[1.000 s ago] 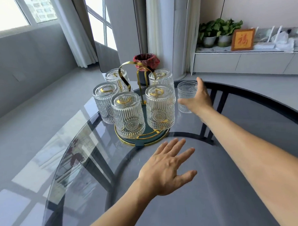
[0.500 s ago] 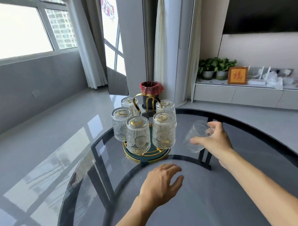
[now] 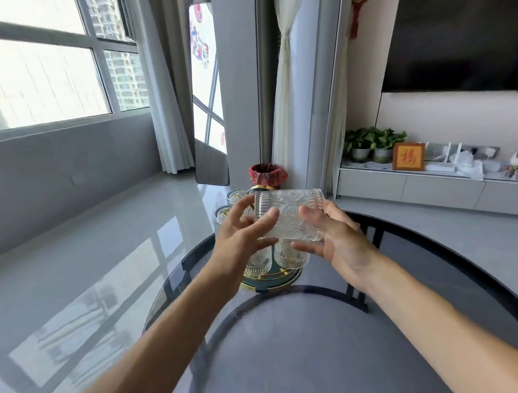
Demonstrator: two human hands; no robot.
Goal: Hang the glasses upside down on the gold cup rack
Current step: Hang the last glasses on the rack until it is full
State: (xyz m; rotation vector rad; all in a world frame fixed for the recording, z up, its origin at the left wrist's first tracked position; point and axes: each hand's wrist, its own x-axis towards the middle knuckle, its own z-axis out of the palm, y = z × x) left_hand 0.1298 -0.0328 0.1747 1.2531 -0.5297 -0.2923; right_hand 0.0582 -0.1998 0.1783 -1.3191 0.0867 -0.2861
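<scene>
Lifting clear of the counter [image 3: 332, 350] since half a second ago, the loose glass [image 3: 290, 217] is now held in the air in front of the gold cup rack [image 3: 270, 280], where before it was only tipped in the right hand beside the rack. The left hand [image 3: 242, 244], which then hovered flat over the counter, has come up to it. Both grips are clamped on the glass: left thumb and fingers at its left end, the right hand [image 3: 333, 237] cupping its right end from below. It lies on its side, long axis running left to right, nearly level; I cannot tell which end is the mouth. It is clear pressed glass, cylindrical, with vertical ribs and round medallions. Behind the hands, matching glasses [image 3: 259, 263] hang upside down on the rack, above its round gold-rimmed base on the dark glass counter.
</scene>
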